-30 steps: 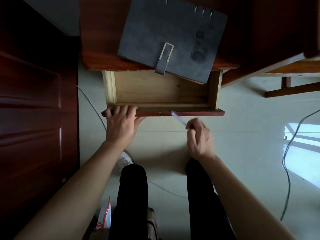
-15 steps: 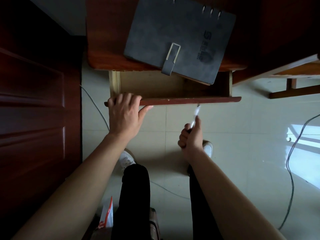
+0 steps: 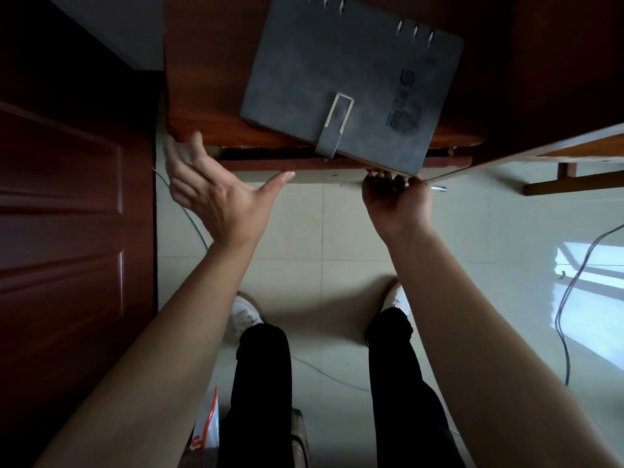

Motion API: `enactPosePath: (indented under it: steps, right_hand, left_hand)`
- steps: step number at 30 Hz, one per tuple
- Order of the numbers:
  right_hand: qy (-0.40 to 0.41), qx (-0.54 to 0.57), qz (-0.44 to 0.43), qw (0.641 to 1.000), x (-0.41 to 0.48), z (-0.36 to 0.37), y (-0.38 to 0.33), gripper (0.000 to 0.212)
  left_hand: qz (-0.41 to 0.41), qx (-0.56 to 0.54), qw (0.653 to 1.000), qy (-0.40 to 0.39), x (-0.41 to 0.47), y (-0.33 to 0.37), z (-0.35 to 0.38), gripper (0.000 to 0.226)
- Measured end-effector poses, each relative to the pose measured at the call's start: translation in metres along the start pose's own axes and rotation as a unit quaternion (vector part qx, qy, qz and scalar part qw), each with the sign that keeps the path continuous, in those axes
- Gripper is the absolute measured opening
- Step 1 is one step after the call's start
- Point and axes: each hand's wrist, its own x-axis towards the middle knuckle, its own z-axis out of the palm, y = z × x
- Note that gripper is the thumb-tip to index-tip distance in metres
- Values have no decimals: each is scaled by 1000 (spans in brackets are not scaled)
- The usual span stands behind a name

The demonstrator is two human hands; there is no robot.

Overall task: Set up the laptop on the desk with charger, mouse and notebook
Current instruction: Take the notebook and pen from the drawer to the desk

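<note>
Where one notebook (image 3: 351, 72) lies, two hands (image 3: 216, 194) (image 3: 398, 202).

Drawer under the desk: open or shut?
Nearly shut. Only a narrow dark gap shows between the drawer front and the desk edge; none of its inside is visible.

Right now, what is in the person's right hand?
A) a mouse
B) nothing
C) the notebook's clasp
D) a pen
D: the right hand is curled round a pen, whose tip sticks out to the right just below the notebook corner.
</note>
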Motion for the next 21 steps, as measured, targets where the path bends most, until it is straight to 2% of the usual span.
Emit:
enactPosePath:
  steps: [2, 5, 9, 12, 14, 19, 21]
  right_hand:
    - [-28, -27, -9, 999, 3, 9, -2, 34]
    - [-46, -98, -15, 994, 7, 18, -8, 34]
    - [-32, -165, -35, 985, 15, 20, -12, 29]
    - [-46, -166, -29, 985, 14, 11, -10, 29]
    - [-51, -168, -1, 984, 9, 1, -5, 31]
    - [-9, -182, 94, 979, -16, -13, 34, 22]
    - [-14, -159, 124, 979, -32, -15, 51, 28]
  left_hand:
    - [39, 2, 999, 20, 11, 6, 1, 126]
    - [95, 33, 995, 4, 32, 10, 5, 115]
    - [102, 82, 991, 23, 51, 14, 10, 107]
    - [108, 116, 987, 10, 49, 13, 12, 98]
    - [113, 124, 986, -3, 46, 10, 12, 98]
    - [151, 149, 977, -30, 49, 7, 8, 89]
    - [167, 161, 972, -36, 51, 5, 7, 84]
